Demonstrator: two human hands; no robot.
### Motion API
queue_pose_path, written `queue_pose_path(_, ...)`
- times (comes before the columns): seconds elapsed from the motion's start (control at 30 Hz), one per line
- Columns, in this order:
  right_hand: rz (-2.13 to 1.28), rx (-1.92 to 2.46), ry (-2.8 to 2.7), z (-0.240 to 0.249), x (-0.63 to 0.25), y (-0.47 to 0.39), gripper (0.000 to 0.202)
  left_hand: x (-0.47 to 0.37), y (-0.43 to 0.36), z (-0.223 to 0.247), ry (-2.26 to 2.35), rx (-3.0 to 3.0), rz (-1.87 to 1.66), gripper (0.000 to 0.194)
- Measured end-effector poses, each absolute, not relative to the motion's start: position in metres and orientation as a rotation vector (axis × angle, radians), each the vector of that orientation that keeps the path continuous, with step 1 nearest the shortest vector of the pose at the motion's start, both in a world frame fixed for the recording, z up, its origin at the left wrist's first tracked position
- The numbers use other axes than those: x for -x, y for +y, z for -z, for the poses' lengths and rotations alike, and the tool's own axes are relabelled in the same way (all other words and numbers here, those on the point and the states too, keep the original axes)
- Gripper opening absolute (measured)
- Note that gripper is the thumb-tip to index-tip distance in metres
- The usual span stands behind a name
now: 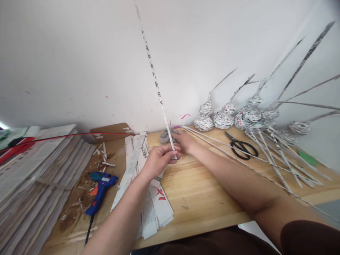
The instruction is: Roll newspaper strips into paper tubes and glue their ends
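In my left hand (163,158), thumb and fingers pinch the lower end of a thin rolled-paper stick (156,85). The stick is white with black print and rises up and to the left in front of the wall. Just beyond it, my right hand (186,141) reaches across with its fingers stretched onto a fuzzy grey rag (164,137). My left hand and the stick hide part of those fingertips. Under my left forearm lie flat printed paper strips (159,202).
Several woven paper gourds (204,122) line the wall at right, near black scissors (243,147) and loose paper sticks (278,159). At left are a blue glue gun (99,194) with its cord, paper scraps (105,152) and a tall newspaper stack (47,191).
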State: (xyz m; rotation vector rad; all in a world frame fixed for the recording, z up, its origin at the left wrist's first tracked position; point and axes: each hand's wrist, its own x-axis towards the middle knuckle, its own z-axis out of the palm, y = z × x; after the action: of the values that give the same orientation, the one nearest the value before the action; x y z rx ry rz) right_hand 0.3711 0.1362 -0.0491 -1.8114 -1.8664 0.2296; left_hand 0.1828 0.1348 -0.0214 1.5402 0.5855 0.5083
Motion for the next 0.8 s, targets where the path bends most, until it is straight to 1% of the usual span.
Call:
queue_pose_path(0.03, -0.197, 1.844, -1.848, 0.056, -0.37, 0.139, 0.027, -0.183, 0.134, 0.021, 0.583, -1.547, -0.5, 0.03)
queue_pose_path(0.07, -0.173, 1.865, -1.825, 0.061, -0.369, 0.142, 0.024, -0.183, 0.133, 0.02, 0.583, -1.551, -0.492, 0.03)
queue_pose_path(0.13, -0.145, 1.878, -1.779, 0.066, -0.367, 0.146, 0.029, -0.183, 0.132, 0.019, 0.582, -1.549, -0.484, 0.032)
queue_pose_path(0.2, -0.201, 1.844, -1.71, 0.067, -0.366, 0.147, 0.034, -0.183, 0.13, 0.017, 0.581, -1.539, -0.482, 0.034)
queue_pose_path(0.33, -0.643, 1.542, -1.439, 0.054, -0.369, 0.142, 0.04, -0.184, 0.129, 0.016, 0.603, -1.508, -0.468, 0.035)
queue_pose_path(0.43, -0.905, 1.327, -1.268, 0.031, -0.373, 0.132, 0.047, -0.184, 0.129, 0.016, 0.616, -1.485, -0.472, 0.034)
queue_pose_path(0.57, -1.36, 0.979, -1.49, -0.004, -0.376, 0.114, 0.047, -0.185, 0.131, 0.018, 0.599, -1.481, -0.472, 0.031)
queue_pose_path(0.63, -1.393, 0.95, -1.587, -0.013, -0.373, 0.107, 0.047, -0.185, 0.131, 0.018, 0.606, -1.476, -0.467, 0.032)
queue_pose_path(0.8, -1.212, 1.063, -1.474, -0.014, -0.362, 0.108, 0.037, -0.186, 0.129, 0.016, 0.615, -1.507, -0.46, 0.03)
